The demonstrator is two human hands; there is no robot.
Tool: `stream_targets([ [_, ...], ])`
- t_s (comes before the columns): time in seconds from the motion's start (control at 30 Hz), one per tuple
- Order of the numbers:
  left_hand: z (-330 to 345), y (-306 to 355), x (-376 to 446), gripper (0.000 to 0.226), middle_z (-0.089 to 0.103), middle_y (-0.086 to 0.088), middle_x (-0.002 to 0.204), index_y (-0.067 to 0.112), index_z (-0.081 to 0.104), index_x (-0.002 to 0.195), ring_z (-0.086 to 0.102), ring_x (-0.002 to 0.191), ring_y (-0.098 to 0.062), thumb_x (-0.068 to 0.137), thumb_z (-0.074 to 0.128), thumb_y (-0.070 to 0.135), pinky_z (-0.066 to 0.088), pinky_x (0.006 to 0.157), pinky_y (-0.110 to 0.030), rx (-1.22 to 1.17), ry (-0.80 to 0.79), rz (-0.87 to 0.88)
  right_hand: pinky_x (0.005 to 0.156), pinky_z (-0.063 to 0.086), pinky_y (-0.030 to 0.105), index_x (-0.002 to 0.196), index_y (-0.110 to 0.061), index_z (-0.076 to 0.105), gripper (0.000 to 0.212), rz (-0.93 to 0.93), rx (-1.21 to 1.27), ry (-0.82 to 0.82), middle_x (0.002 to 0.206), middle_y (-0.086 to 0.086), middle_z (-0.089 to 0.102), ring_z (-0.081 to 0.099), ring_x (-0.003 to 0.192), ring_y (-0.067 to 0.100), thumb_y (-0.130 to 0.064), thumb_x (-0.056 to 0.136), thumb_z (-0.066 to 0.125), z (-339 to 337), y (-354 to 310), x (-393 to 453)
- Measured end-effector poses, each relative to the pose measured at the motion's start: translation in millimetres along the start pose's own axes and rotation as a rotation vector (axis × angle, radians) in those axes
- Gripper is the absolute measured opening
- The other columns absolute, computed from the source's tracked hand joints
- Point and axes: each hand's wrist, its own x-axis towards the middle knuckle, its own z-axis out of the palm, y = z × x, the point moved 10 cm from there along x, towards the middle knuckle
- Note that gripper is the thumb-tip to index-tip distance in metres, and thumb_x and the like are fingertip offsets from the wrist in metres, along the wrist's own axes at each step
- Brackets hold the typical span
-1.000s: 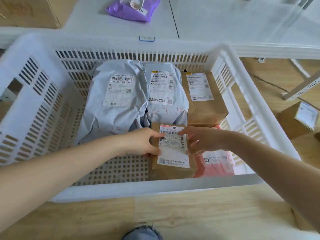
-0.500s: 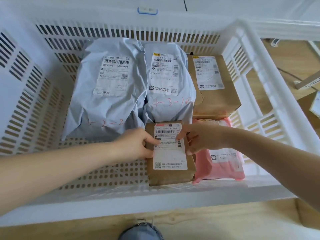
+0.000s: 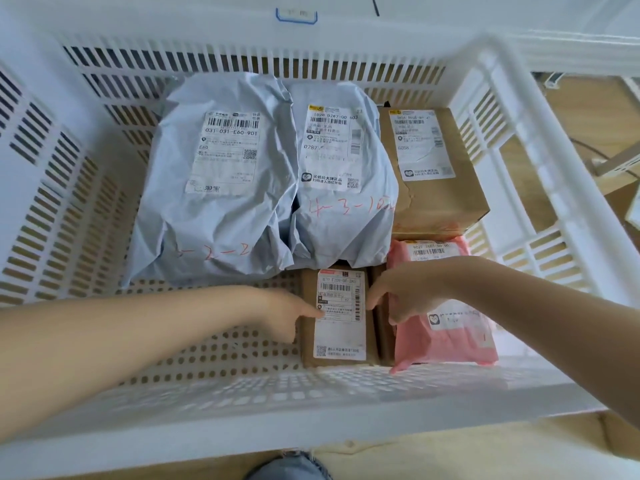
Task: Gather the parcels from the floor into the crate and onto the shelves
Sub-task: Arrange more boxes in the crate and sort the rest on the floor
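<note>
A white slotted crate fills the view. A small brown box with a white label lies flat on the crate's floor near the front wall. My left hand holds its left edge, thumb on the label. My right hand grips its right edge and covers part of a pink bag beside it. Behind them lie two grey bags and a larger brown box, all with labels facing up.
The crate's floor to the left of the small box is bare. Wooden floor and a cardboard parcel show past the right wall. A white surface lies behind the crate. My knee is at the bottom edge.
Both hands have lowered the small brown box from a tilted position down flat onto the crate floor beside the pink bag. My head has moved in over the crate.
</note>
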Motion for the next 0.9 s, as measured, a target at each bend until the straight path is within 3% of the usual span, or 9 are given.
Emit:
stream_targets([
  [0.1, -17, 9, -14, 0.047, 0.055, 0.004, 0.126, 0.026, 0.045, 0.139, 0.059, 0.105, -0.014, 0.093, 0.046, 0.015, 0.050, 0.089, -0.020, -0.031, 0.044, -0.012, 0.091, 0.044, 0.025, 0.132, -0.022, 0.051, 0.043, 0.015, 0.041, 0.101, 0.129, 0.000, 0.056, 0.055, 0.111, 0.016, -0.017, 0.090, 0.055, -15, 5, -18],
  [0.13, -24, 12, -19, 0.041, 0.059, 0.002, 0.124, 0.025, 0.052, 0.132, 0.061, 0.104, -0.016, 0.092, 0.048, 0.017, 0.051, 0.091, -0.025, -0.034, 0.076, -0.022, 0.086, 0.042, 0.023, 0.129, -0.022, 0.054, 0.038, 0.020, 0.060, 0.152, 0.125, -0.001, 0.058, 0.054, 0.104, 0.015, -0.018, 0.090, 0.054, -22, 7, -25],
  [0.23, -47, 23, -37, 0.025, 0.067, 0.001, 0.091, 0.015, 0.064, 0.111, 0.061, 0.072, -0.014, 0.091, 0.049, 0.021, 0.053, 0.068, -0.023, -0.104, 0.208, -0.048, 0.076, 0.037, 0.020, 0.118, -0.019, 0.060, 0.028, 0.039, 0.056, 0.351, 0.113, -0.004, 0.059, 0.044, 0.094, 0.010, -0.020, 0.091, 0.052, -44, 16, -55],
  [0.33, -76, 37, -60, 0.022, 0.071, -0.002, 0.083, 0.010, 0.067, 0.096, 0.058, 0.058, -0.016, 0.088, 0.051, 0.023, 0.050, 0.055, -0.023, -0.131, 0.409, -0.104, 0.075, 0.043, 0.020, 0.116, -0.021, 0.060, 0.026, 0.084, -0.009, 0.593, 0.105, -0.006, 0.059, 0.050, 0.097, 0.016, -0.026, 0.092, 0.050, -70, 29, -94],
  [0.5, -130, 77, -114, 0.022, 0.071, -0.004, 0.084, 0.010, 0.069, 0.092, 0.066, 0.068, -0.023, 0.084, 0.053, 0.022, 0.053, 0.066, -0.027, -0.261, 0.845, -0.143, 0.083, 0.052, 0.037, 0.104, -0.021, 0.065, 0.026, 0.181, -0.007, 0.861, 0.108, 0.007, 0.063, 0.060, 0.099, 0.027, -0.035, 0.089, 0.049, -97, 69, -152],
  [0.6, -147, 104, -143, 0.013, 0.060, -0.005, 0.079, 0.017, 0.064, 0.083, 0.055, 0.068, -0.022, 0.081, 0.052, 0.022, 0.043, 0.067, -0.027, -0.262, 1.057, -0.170, 0.073, 0.050, 0.033, 0.076, -0.025, 0.057, 0.017, 0.194, 0.033, 0.990, 0.090, 0.005, 0.059, 0.057, 0.086, 0.028, -0.036, 0.086, 0.050, -98, 92, -189],
  [0.67, -150, 124, -154, 0.011, 0.058, -0.006, 0.082, 0.021, 0.061, 0.083, 0.050, 0.070, -0.021, 0.083, 0.051, 0.021, 0.037, 0.061, -0.026, -0.275, 1.137, -0.182, 0.067, 0.043, 0.029, 0.060, -0.024, 0.044, 0.030, 0.194, 0.032, 1.037, 0.077, 0.002, 0.051, 0.053, 0.079, 0.027, -0.037, 0.086, 0.050, -95, 108, -211],
  [0.77, -150, 156, -160, 0.017, 0.058, 0.001, 0.093, 0.020, 0.068, 0.093, 0.048, 0.078, -0.017, 0.085, 0.054, 0.027, 0.034, 0.057, -0.025, -0.328, 1.248, -0.187, 0.061, 0.037, 0.027, 0.060, -0.022, 0.045, 0.029, 0.180, 0.046, 1.124, 0.074, 0.002, 0.050, 0.050, 0.075, 0.026, -0.035, 0.085, 0.052, -85, 134, -244],
  [0.9, -147, 205, -154, 0.018, 0.063, 0.002, 0.100, 0.026, 0.064, 0.095, 0.057, 0.089, -0.019, 0.082, 0.057, 0.035, 0.046, 0.074, -0.028, -0.397, 1.337, -0.157, 0.061, 0.036, 0.027, 0.071, -0.019, 0.051, 0.022, 0.196, 0.070, 1.201, 0.067, 0.000, 0.046, 0.049, 0.077, 0.026, -0.035, 0.086, 0.052, -55, 180, -278],
])
